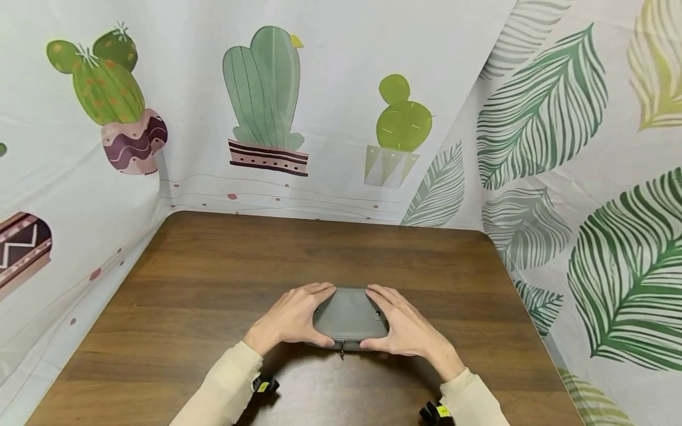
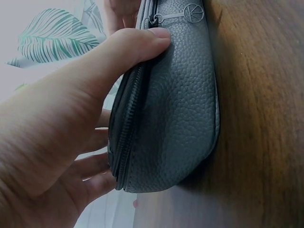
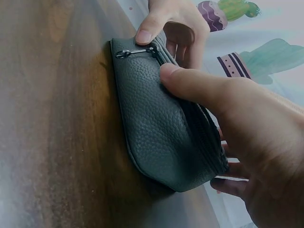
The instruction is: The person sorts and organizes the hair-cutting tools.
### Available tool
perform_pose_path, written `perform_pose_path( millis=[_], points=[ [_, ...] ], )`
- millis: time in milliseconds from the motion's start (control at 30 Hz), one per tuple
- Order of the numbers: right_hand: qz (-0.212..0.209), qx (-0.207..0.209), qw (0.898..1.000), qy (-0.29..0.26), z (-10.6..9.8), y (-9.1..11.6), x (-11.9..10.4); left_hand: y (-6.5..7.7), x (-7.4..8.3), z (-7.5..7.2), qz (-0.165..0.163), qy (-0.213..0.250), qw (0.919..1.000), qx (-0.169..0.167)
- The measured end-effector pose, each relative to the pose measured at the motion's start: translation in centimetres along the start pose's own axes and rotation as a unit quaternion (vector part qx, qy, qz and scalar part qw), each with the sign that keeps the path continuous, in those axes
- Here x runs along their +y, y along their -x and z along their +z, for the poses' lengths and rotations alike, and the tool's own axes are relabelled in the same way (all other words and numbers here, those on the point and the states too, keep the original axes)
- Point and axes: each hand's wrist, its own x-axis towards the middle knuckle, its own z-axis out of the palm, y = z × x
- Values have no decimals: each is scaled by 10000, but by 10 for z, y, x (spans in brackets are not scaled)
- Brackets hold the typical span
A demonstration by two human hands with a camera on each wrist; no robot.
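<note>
A small grey leather zip pouch (image 1: 348, 313) lies on the wooden table, its pebbled front side (image 2: 185, 95) turned toward me. My left hand (image 1: 295, 313) grips its left end, thumb on the front edge by the zipper and fingers over the far side. At the opposite end, my right hand (image 1: 405, 325) holds it in the same way. Between the two thumbs, a metal zip pull (image 3: 135, 52) with a round end hangs down the front. The zipper (image 2: 130, 114) runs along the upper front edge and around the ends. The palms hide parts of both ends.
The brown wooden table (image 1: 213, 266) has rounded far corners. White curtains with cactus prints (image 1: 266, 89) rise behind it, and leaf-printed cloth (image 1: 543, 106) hangs at the right. Black wrist devices (image 1: 265, 386) sit below each cream sleeve cuff.
</note>
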Motion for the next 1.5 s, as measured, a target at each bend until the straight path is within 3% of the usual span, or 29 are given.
perform_pose_path(
  millis=[233, 433, 600, 733, 833, 1067, 1300, 1500],
  points=[
    [175, -12, 9994, -305, 0, -3, 0, 0, -3, 2, -77, 46, 10000, 10],
    [212, -22, 9996, -210, 0, -2, 1, 3, -3, 4, -128, 232, 9996, -83],
    [202, -24, 9996, -197, 1, -3, 1, 7, -3, 5, 197, 224, 9995, 80],
    [224, -52, 9996, -172, 1, -3, 1, 11, -1, 6, 538, 120, 9976, 424],
    [266, -84, 9995, -168, 2, -2, 1, 13, 3, 7, 840, 117, 9925, 885],
    [289, -35, 9993, -243, 2, 0, 1, 18, 23, 10, 1366, 11, 9674, 2132],
    [307, -4, 9990, -315, 3, 1, 1, 29, 46, 17, 1315, -93, 9485, 2879],
    [302, 38, 9992, -251, 4, 0, 1, 39, 61, 24, 982, -14, 9554, 2785]
  ],
)
